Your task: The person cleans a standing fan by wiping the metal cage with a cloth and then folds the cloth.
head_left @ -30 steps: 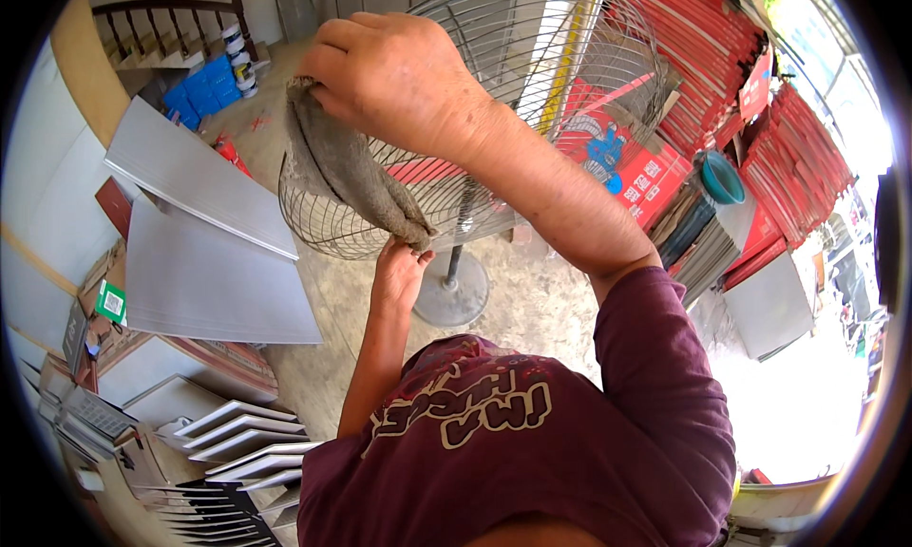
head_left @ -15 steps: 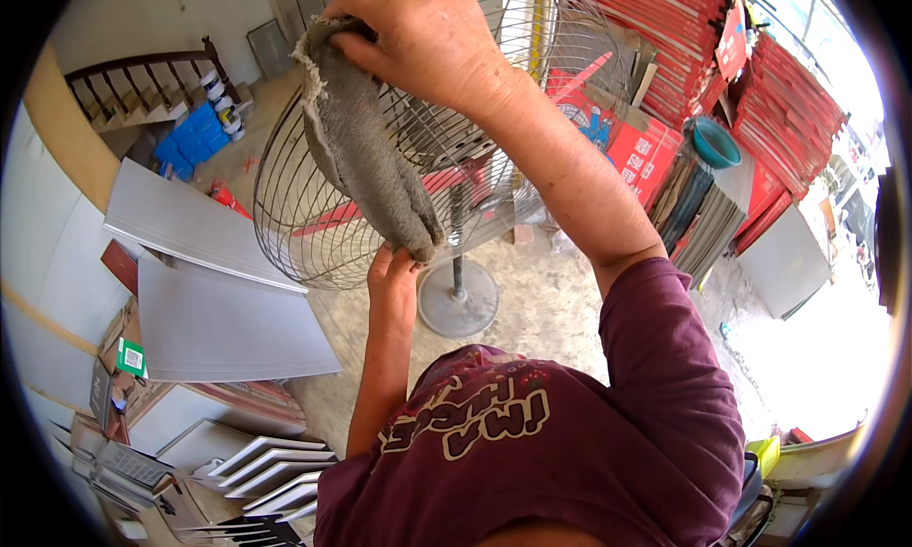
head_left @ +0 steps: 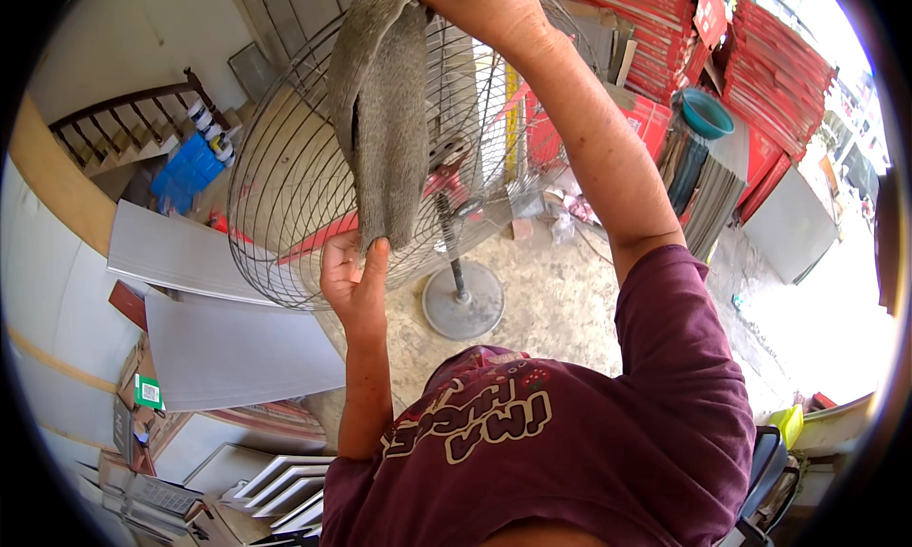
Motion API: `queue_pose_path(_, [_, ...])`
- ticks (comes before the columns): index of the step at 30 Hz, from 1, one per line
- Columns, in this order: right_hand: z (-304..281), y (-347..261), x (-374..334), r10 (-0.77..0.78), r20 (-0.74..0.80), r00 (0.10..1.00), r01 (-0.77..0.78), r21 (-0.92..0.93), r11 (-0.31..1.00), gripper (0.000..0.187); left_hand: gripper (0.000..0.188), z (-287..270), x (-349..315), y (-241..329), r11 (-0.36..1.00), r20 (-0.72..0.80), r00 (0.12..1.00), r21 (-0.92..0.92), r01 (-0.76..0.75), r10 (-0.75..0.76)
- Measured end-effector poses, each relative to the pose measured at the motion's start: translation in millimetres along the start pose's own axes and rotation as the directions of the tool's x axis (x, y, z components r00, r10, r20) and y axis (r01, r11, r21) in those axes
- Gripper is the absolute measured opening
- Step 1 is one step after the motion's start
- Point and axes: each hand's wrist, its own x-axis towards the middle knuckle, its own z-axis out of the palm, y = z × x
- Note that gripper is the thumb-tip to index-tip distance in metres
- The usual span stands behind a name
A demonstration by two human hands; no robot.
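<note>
At upper center frame, a folded gray cloth (head_left: pixel 391 134) is running lengthwise downward from the right hand (head_left: pixel 489 8), pinching its top, to the left hand (head_left: pixel 351 279), pinching its lower end.

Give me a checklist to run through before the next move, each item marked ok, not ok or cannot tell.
1. Left hand pinching the lower end of the grey cloth: ok.
2. Right hand holding the cloth higher up: ok, though the picture's top edge crops the hand.
3. Cloth opened out flat: not ok, it is folded lengthwise.
4. Cloth clear of the wire fan guard: cannot tell.
5. Round fan base standing on the floor: ok.
</note>
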Motion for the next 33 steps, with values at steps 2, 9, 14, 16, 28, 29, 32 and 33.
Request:
queue_pose_path(2, [-6, 10, -3, 0.100, 0.008, 0.995, -0.099, -0.036, 0.994, 0.019, 0.022, 8, 7, 7, 0.977, -0.002, 0.989, 0.156, -0.148, 0.150])
queue_pose_path(9, [-22, 77, -15, 0.215, -0.061, 0.975, -0.199, 0.197, 0.960, 0.018, 0.028, 47, 33, 29, 0.678, 0.229, 0.865, 0.543, -0.494, 0.447])
queue_pose_path(14, [-24, 138, -35, 0.352, -0.034, 0.935, -0.336, 0.225, 0.915, 0.014, 0.031, 78, 52, 31, 0.545, 0.364, 0.757, 0.533, -0.647, 0.542])
queue_pose_path(16, [-34, 159, -46, 0.432, 0.002, 0.902, -0.411, 0.316, 0.855, 0.013, 0.032, 95, 59, 28, 0.516, 0.400, 0.728, 0.521, -0.680, 0.557])
queue_pose_path(28, [-32, 265, -133, 0.631, -0.023, 0.775, -0.583, 0.359, 0.729, 0.019, 0.030, 166, 93, 19, 0.087, 0.679, 0.485, 0.531, -0.843, 0.551])
queue_pose_path(29, [-32, 275, -145, 0.642, -0.021, 0.766, -0.590, 0.373, 0.716, 0.020, 0.030, 174, 95, 18, 0.064, 0.702, 0.466, 0.518, -0.853, 0.539])
queue_pose_path(32, [-33, 297, -172, 0.750, 0.037, 0.661, -0.669, 0.482, 0.566, 0.021, 0.029, 194, 100, 18, 0.007, 0.762, 0.400, 0.461, -0.887, 0.510])
queue_pose_path(33, [-34, 299, -180, 0.786, 0.062, 0.615, -0.698, 0.508, 0.506, 0.020, 0.028, 200, 102, 16, -0.012, 0.782, 0.386, 0.449, -0.894, 0.490])
